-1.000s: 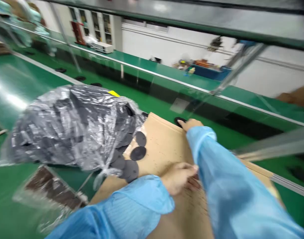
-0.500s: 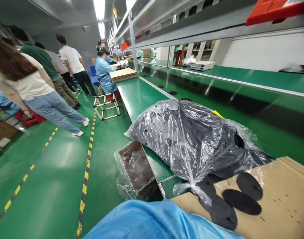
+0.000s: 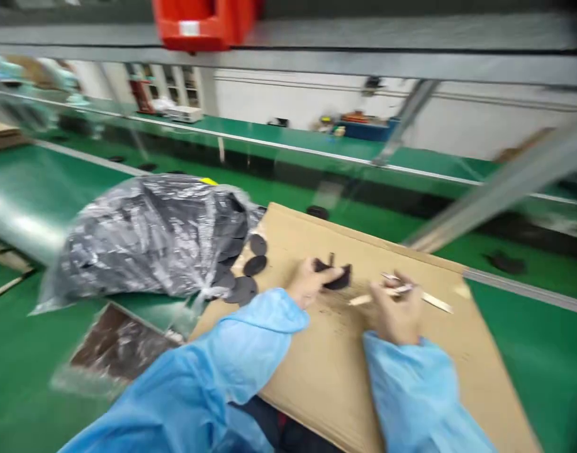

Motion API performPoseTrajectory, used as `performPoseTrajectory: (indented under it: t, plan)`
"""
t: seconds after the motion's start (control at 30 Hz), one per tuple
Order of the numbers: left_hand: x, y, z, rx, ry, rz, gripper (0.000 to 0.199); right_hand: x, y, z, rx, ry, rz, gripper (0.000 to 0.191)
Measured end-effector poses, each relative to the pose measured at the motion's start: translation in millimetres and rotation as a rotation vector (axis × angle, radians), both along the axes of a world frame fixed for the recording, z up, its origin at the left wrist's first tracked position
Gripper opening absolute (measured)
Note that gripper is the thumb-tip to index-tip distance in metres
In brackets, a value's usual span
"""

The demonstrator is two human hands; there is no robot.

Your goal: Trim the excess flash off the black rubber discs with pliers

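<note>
Above a brown cardboard sheet (image 3: 326, 371), my left hand (image 3: 309, 280) is closed on a black disc (image 3: 340, 279), which looks bent. My right hand (image 3: 397, 308) is closed round a slim tool with a pale strip, blurred by motion; its exact shape cannot be made out. A white strip (image 3: 438, 302) shows just right of that hand. Several black discs (image 3: 242, 290) lie at the left edge of the cardboard, beside a large clear plastic bag (image 3: 146, 239) full of dark pieces.
A brown box (image 3: 123, 343) with plastic film stands below the bag at the left. A red bin (image 3: 198, 25) hangs from the shelf rail above. A metal post (image 3: 500, 189) slants down at the right. Behind lies a green surface with scattered black discs, one near the cardboard (image 3: 317, 212).
The view has swung right, away from the aisle and the people, onto the cardboard. Both my hands have come into view, holding things.
</note>
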State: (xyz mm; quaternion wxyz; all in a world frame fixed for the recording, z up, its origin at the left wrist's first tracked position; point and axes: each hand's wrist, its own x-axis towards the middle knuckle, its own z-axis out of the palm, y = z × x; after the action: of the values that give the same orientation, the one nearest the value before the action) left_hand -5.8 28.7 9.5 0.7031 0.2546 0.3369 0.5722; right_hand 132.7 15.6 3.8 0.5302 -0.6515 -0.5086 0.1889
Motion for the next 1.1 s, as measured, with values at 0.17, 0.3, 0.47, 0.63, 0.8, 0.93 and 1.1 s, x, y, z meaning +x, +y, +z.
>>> performPoseTrajectory:
  t: [0.17, 0.3, 0.47, 0.63, 0.8, 0.93, 1.1]
  plan:
    - [0.2, 1.0, -7.8, 0.038, -0.009, -0.007, 0.049, 11.8, -18.8, -2.5, 0.029, 0.192, 0.073, 0.054]
    - [-1.6, -5.7, -3.5, 0.109, 0.110, -0.013, 0.055, 0.7, -22.8, -2.1, 0.036, 0.082, 0.213, 0.047]
    - [-2.4, -6.1, -9.1, 0.258, 0.624, 0.114, 0.053, 1.9, -31.5, 4.5, 0.081, 0.016, 0.265, 0.027]
    - [-4.5, -17.1, -6.1, 0.440, 0.814, 0.120, 0.039, -3.1, -35.1, 10.7, -0.023, -0.021, 0.253, 0.030]
    - [-1.8, -24.2, -7.5, 0.529, 0.741, 0.055, 0.046, -4.3, -35.7, 9.3, 0.000, -0.076, 0.288, 0.019]
    - [-2.7, -18.9, -7.2, 0.392, 0.433, 0.033, 0.062, -3.6, -34.6, 8.5, 0.135, 0.019, 0.253, 0.012]
    - [-11.0, -13.5, 4.7, -0.021, -0.021, -0.246, 0.039, -3.8, -34.0, 7.2, 0.160, 0.150, 0.312, 0.016]
